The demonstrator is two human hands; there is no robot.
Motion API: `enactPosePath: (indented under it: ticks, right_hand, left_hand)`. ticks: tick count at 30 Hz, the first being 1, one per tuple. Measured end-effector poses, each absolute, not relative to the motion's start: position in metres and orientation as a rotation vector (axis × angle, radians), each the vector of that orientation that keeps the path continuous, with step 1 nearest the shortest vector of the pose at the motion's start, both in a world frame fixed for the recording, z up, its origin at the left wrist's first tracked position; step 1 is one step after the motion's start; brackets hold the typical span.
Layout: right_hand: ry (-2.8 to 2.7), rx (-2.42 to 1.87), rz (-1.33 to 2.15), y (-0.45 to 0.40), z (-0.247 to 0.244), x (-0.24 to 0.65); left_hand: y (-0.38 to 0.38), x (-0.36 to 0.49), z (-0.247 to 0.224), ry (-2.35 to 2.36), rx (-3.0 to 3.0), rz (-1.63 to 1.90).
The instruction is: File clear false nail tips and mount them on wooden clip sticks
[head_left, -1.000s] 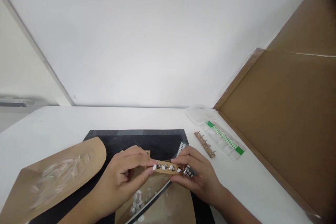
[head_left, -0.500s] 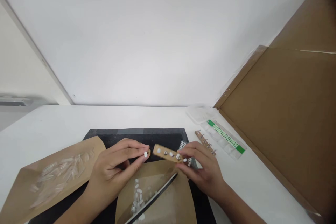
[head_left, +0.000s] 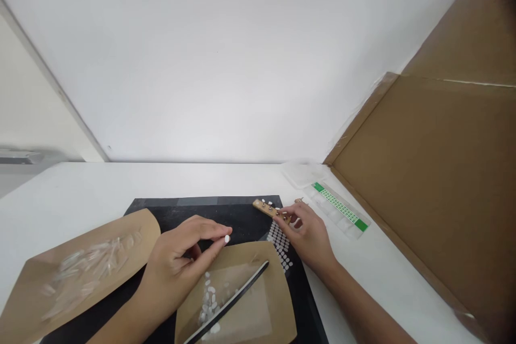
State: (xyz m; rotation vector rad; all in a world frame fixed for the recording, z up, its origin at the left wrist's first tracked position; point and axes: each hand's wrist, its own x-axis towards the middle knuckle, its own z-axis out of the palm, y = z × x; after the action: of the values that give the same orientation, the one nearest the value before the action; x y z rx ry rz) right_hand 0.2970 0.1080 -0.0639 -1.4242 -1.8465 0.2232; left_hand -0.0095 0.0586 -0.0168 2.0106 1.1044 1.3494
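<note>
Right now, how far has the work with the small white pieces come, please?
Partly along, it seems. Done: the wooden strip in the right hand already carries several white pieces. In hand: the left hand pinches one white piece. Possibly left: the loose white pieces on the brown tray.

A second ago I saw both hands on the light-brown wooden strip with metal pins and white ovals (head_left: 259, 205). Now only my right hand (head_left: 310, 234) has it, carried farther back and to the right, over the far right part of the flat black mat (head_left: 197, 219). My left hand (head_left: 177, 255) has come off it and pinches a small white oval piece (head_left: 227, 238), well apart from the strip. The clear sheet of white oval dots (head_left: 277, 238), largely covered before, now shows much more. The other brown pin-studded strip (head_left: 299, 200) has become mostly hidden behind my right hand.
</note>
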Motion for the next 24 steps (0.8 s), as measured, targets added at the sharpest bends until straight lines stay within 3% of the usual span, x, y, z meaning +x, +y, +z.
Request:
enactPosePath:
  ticks: [15,18,24]
  right_hand:
    - [-1.883,-1.516,0.237,0.104,-0.06,0.297]
    - [-1.793,-1.325,0.188,0.095,-0.05,0.29]
    - [-1.907,-0.781,0.419,0.062,-0.036,0.254]
  left_hand:
    - [0.053,0.001,-0.016,1.027,1.849,1.308]
    - [0.053,0.003,-0.018,0.97,1.974,1.34]
    - [0.054,0.006,-0.025,0.864,2.122,1.416]
